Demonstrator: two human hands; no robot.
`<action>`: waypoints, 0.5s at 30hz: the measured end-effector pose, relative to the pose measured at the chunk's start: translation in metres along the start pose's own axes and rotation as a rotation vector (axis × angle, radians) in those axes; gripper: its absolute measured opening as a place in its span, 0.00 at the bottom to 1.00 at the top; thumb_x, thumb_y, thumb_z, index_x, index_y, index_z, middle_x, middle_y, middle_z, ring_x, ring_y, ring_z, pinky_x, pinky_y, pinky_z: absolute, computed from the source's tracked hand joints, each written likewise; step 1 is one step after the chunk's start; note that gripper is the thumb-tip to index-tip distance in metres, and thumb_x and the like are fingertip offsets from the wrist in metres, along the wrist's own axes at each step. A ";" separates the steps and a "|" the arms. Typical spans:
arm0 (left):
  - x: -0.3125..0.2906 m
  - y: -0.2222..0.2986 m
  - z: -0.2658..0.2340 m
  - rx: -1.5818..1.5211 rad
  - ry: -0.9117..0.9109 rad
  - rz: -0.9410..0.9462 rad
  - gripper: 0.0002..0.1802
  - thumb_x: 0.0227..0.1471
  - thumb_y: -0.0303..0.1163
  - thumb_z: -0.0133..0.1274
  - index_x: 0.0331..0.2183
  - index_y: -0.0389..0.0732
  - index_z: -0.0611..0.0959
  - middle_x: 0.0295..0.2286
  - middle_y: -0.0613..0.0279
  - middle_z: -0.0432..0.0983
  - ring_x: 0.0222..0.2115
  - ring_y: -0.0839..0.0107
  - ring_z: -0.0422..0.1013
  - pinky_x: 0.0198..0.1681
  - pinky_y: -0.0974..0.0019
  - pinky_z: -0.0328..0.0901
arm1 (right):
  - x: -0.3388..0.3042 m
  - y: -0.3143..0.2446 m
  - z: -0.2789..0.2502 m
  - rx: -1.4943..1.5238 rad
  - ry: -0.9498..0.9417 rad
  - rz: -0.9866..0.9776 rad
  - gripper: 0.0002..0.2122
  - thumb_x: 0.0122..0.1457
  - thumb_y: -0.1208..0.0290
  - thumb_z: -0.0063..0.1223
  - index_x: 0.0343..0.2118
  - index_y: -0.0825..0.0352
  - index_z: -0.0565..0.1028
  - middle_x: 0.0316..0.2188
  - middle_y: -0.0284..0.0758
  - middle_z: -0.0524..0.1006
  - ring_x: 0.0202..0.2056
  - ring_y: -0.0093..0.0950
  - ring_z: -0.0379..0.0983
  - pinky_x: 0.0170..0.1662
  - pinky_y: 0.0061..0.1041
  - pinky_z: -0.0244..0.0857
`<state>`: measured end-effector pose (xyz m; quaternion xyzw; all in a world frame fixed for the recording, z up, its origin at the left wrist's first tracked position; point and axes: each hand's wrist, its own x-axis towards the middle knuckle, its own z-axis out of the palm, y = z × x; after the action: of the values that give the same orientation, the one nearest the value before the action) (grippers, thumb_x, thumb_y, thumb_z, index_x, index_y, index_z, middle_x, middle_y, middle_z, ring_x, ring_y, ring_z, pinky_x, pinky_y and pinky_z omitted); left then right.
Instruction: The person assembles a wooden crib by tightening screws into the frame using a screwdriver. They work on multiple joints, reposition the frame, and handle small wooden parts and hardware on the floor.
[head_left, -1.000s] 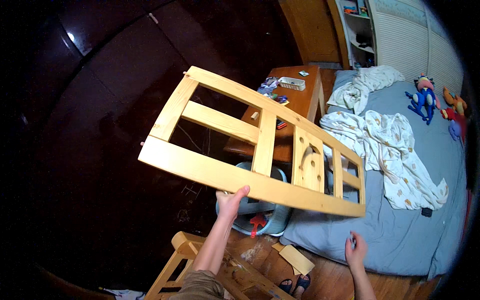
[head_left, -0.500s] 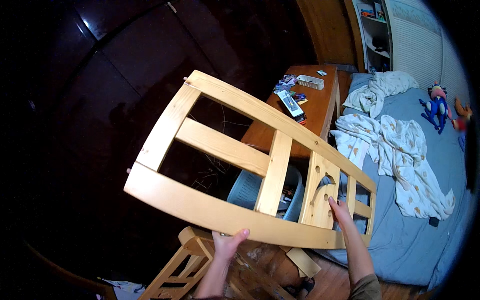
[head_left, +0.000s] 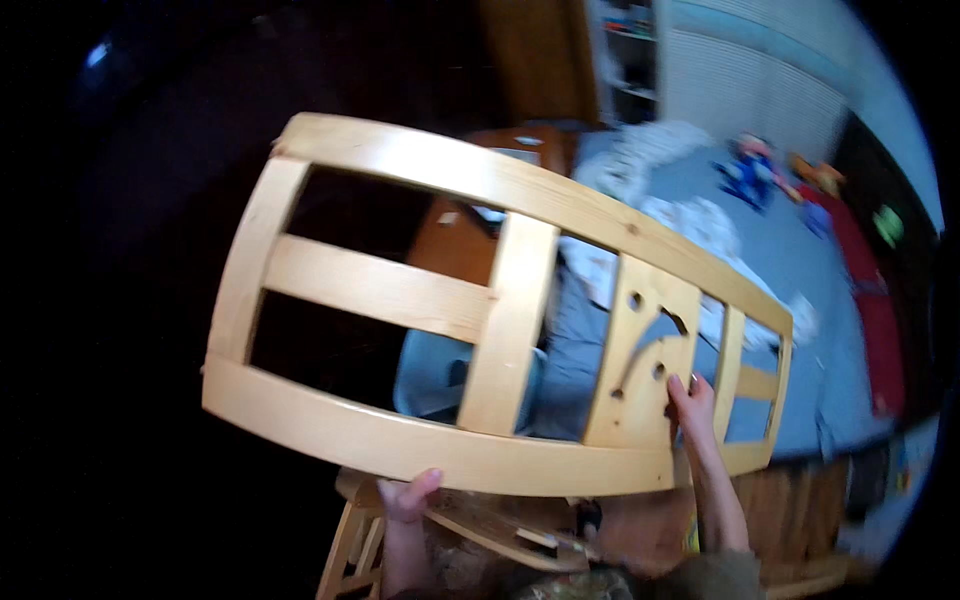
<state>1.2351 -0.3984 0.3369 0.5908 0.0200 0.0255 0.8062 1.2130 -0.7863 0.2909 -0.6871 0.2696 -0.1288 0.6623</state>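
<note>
A large pale wooden bed panel [head_left: 520, 320] is held up in front of me, tilted down toward the right. It has long rails, crosspieces and a centre board with a curved cutout and round holes. My left hand [head_left: 408, 497] is closed on the lower rail, its thumb over the near face and its fingers hidden behind. At the centre board's lower right, my right hand [head_left: 693, 408] is closed on the panel, thumb and a fingertip showing by the cutouts. Short dowel pegs stick out of its left end.
Behind the panel stand a light blue basket [head_left: 412, 370] and a brown table [head_left: 447, 245]. A bed [head_left: 825, 370] with rumpled blankets [head_left: 632, 165] and a blue plush toy [head_left: 748, 180] lies to the right. Below is another wooden frame [head_left: 345, 550] on the floor.
My view has turned right, bringing in a red cloth beyond the bed. The panel has shifted and now covers much of the basket and table. Both hands keep their hold.
</note>
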 end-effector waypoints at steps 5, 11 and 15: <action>0.081 0.015 -0.044 -0.139 -0.232 -0.033 0.30 0.32 0.30 0.53 0.43 0.33 0.67 0.36 0.58 0.67 0.37 0.66 0.66 0.42 0.65 0.61 | -0.079 -0.058 0.048 0.208 0.247 -0.044 0.14 0.49 0.71 0.54 0.36 0.74 0.69 0.28 0.35 0.74 0.27 0.20 0.69 0.29 0.19 0.64; 0.238 0.012 -0.058 -0.230 -0.584 -0.278 0.27 0.37 0.35 0.49 0.43 0.32 0.69 0.35 0.58 0.69 0.37 0.67 0.66 0.42 0.64 0.61 | -0.125 -0.071 0.145 -0.026 0.617 0.121 0.17 0.47 0.66 0.55 0.36 0.74 0.69 0.28 0.39 0.74 0.28 0.22 0.70 0.31 0.21 0.64; 0.296 0.030 -0.032 -0.006 -0.849 -0.330 0.28 0.37 0.44 0.48 0.37 0.30 0.72 0.32 0.55 0.69 0.27 0.71 0.67 0.21 0.73 0.60 | -0.124 -0.068 0.188 0.037 0.733 0.185 0.15 0.46 0.65 0.54 0.31 0.73 0.71 0.23 0.35 0.74 0.24 0.21 0.70 0.28 0.20 0.63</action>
<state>1.5276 -0.3400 0.3558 0.5357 -0.2184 -0.3475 0.7380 1.2254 -0.5625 0.3634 -0.5560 0.5472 -0.3109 0.5429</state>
